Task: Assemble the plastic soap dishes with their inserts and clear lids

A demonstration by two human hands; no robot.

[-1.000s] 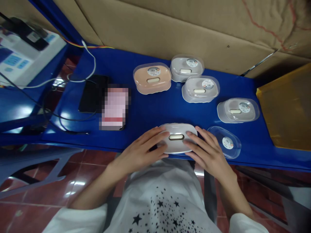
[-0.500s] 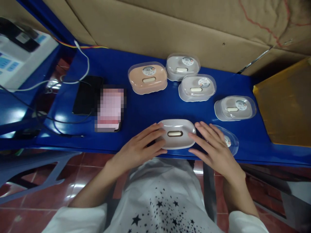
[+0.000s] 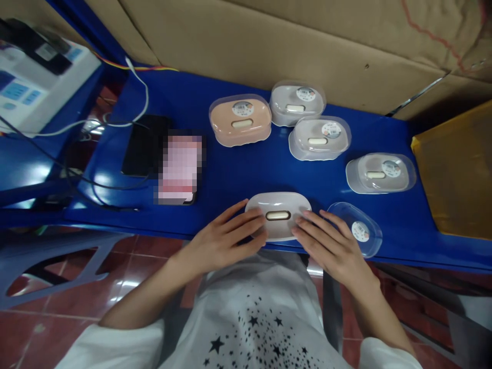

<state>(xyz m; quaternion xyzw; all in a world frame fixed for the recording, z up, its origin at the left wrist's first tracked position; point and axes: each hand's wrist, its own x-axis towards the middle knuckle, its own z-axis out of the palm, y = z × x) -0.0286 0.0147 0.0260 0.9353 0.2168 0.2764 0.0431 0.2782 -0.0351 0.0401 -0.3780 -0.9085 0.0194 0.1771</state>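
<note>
A pale oval dish (image 3: 284, 201) with a cream bar (image 3: 278, 216) in its central slot lies at the table's front edge. The fingers of my left hand (image 3: 230, 236) are stretched out and rest over the dish's left end. On the opposite end lie the outstretched fingers of my right hand (image 3: 334, 243), covering part of the rim. Neither hand is closed around the dish. Just right of my right hand, a clear oval lid (image 3: 372, 233) with a round sticker lies on the table, partly hidden by that hand.
Behind the dish stand a peach lidded box (image 3: 223, 134) and several pale ones, including a pale lidded box (image 3: 357, 177) at right. A pixelated phone (image 3: 179, 169), a black flat object (image 3: 134, 154) and cables lie left. A yellow-taped box (image 3: 457, 179) borders the blue table's right side.
My right hand has moved left, from beside the dish and over the lid onto the dish's right end. More of the lid shows now. The camera view has shifted slightly.
</note>
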